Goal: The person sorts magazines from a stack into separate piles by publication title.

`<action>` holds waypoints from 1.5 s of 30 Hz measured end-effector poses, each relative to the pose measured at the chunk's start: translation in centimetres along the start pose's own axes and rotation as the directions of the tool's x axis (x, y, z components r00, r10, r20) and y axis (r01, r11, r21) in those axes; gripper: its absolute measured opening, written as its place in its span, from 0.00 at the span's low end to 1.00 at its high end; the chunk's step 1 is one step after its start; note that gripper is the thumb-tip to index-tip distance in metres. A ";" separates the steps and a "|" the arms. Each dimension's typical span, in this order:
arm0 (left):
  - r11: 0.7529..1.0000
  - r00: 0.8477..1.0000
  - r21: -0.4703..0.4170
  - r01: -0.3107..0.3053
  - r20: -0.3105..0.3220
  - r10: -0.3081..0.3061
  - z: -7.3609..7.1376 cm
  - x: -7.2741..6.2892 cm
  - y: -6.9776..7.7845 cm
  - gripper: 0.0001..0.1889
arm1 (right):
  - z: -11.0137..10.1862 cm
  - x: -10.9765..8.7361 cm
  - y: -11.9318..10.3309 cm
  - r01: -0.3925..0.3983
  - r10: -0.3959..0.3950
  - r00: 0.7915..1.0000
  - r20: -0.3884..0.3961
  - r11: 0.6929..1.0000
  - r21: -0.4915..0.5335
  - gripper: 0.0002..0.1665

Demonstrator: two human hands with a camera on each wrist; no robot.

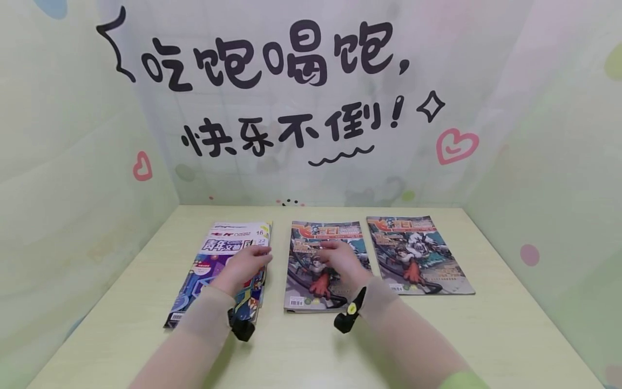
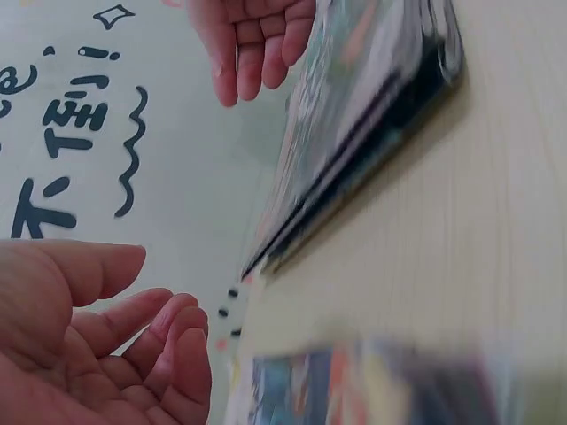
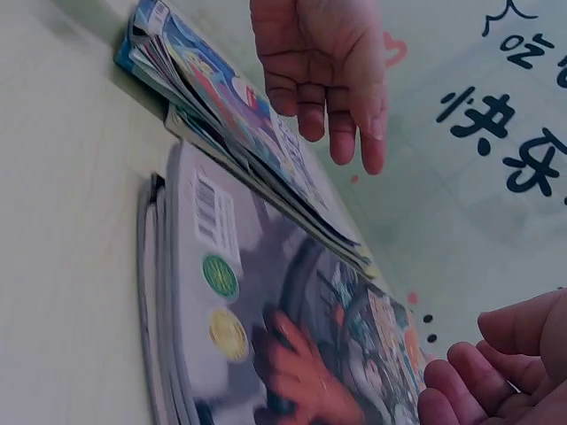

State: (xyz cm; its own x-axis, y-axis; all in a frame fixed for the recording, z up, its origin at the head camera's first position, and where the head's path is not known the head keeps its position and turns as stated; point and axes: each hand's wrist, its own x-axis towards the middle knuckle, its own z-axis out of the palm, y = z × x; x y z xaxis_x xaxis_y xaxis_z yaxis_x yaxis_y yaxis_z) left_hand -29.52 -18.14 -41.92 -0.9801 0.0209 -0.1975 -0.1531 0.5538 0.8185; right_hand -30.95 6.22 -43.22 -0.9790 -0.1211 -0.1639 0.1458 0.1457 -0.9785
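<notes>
My left hand [image 1: 243,265] hovers over the right side of a stack of magazines [image 1: 194,283] with a purple-and-blue cover on top. Its fingers are loosely bent, with nothing between them and the thumb. Above the middle stack of magazines [image 1: 303,292], whose top cover shows a red-gloved figure, is my right hand [image 1: 340,262], relaxed and holding nothing. In the right wrist view, the page edges of both the middle stack [image 3: 204,283] and the left stack [image 3: 221,115] show. Farther right lies a magazine [image 1: 418,254] with the same cover as the middle one.
A pale wooden table [image 1: 301,351] carries all the magazines. Behind it stands a light wall [image 1: 291,183] with black lettering, and printed side walls enclose the table left and right. Narrow strips of tabletop separate the three groups.
</notes>
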 end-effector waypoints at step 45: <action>0.916 0.974 -0.377 0.140 -0.116 -0.197 8.6 4.0 1.0 0.30 | -6.9 0.9 3.8 -0.138 0.055 0.950 -0.306 0.957 -0.255 0.30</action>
State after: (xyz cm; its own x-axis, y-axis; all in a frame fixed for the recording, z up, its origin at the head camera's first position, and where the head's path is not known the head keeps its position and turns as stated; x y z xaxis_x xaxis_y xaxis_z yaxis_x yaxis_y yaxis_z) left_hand -32.53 -10.35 -46.48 -0.9388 -0.1853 -0.2903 -0.3249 0.1961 0.9252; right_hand -32.25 13.48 -46.21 -0.9660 0.1932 -0.1715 0.2379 0.4063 -0.8822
